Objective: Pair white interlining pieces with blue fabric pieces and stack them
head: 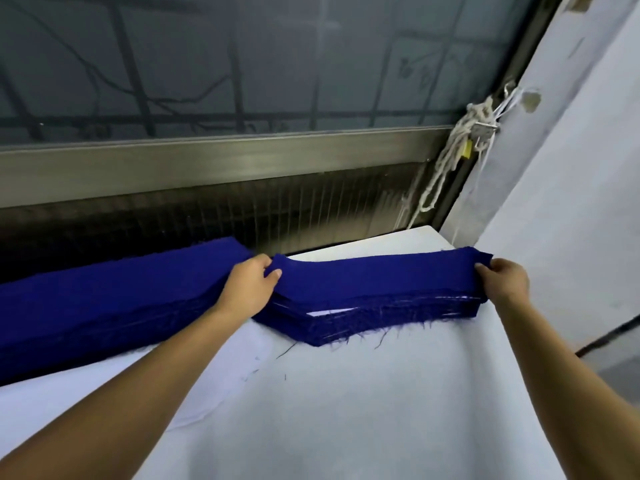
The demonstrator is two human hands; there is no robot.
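Step in hand, as judged: seating the top blue piece (374, 275) on the paired stack (363, 318).

The left hand (249, 285) pinches the piece's left end between thumb and curled fingers. The right hand (504, 282) pinches the right end likewise.

The piece rests over the stack at the far side of the counter (346, 410), with its left end raised. Its long axis runs left to right along the window sill, with a bend near the left.

A white interlining edge (332, 310) shows within the stack.

Recommended: hold the piece taut, match the bend first, then lower both ends together.
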